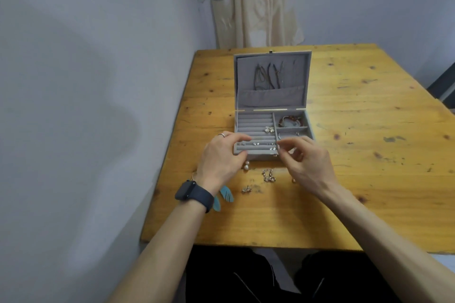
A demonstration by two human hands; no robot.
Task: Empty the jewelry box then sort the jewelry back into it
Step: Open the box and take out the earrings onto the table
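Roughly halfway: left hand (219, 157) is gripping the jewelry box (258, 156), right hand (305, 162) is curling, hold unclear, earrings (268, 176) waiting outside.

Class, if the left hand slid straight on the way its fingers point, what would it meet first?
Probably the small stud earrings in the jewelry box rolls, just beyond the left hand; depth is unclear.

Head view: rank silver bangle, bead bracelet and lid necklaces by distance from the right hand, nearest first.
1. Silver bangle: middle right compartment of the jewelry box, just beyond the right hand.
2. Bead bracelet: back right compartment.
3. Necklaces: hanging in the upright lid, farthest.
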